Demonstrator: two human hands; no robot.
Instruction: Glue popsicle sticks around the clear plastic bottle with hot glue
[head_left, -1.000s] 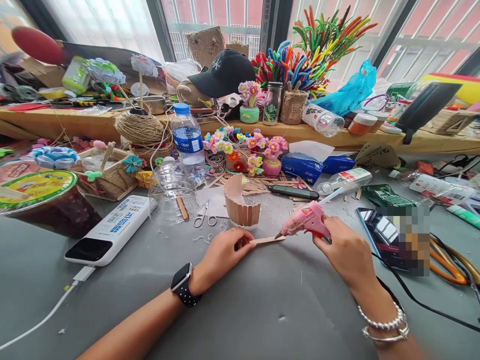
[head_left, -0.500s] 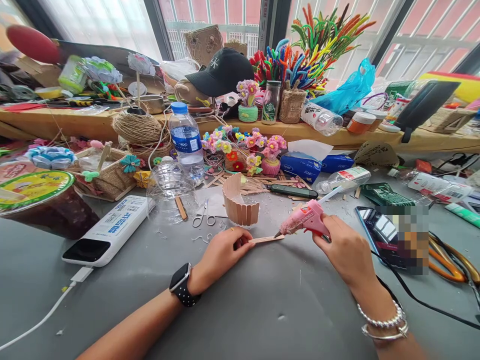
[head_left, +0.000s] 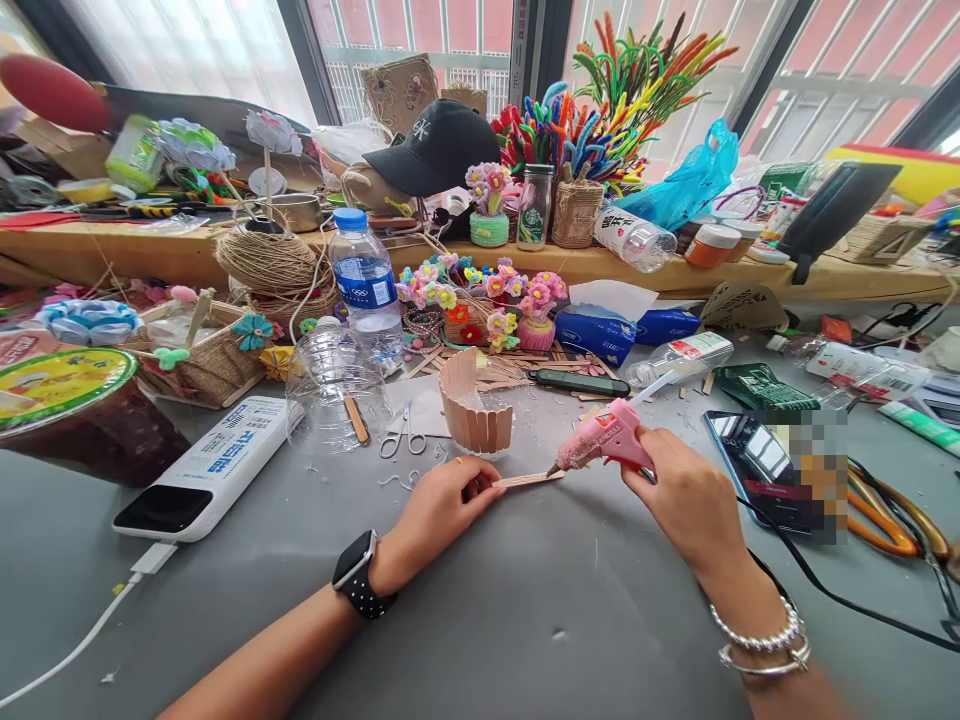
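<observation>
Wooden stick [head_left: 525,481], just this side of the curved wall of sticks [head_left: 484,428], and barely a thing had shifted! The left hand [head_left: 450,495], also on the near side of that wall, pinched the stick's left end; the right hand [head_left: 686,495], off to the wall's right, was wrapped round the pink glue gun [head_left: 611,437]. Over that last second the view drifted slightly, yet the nozzle [head_left: 553,470] stayed by the stick's right end, touching or just above, which suggested steady, unhurried gluing.
</observation>
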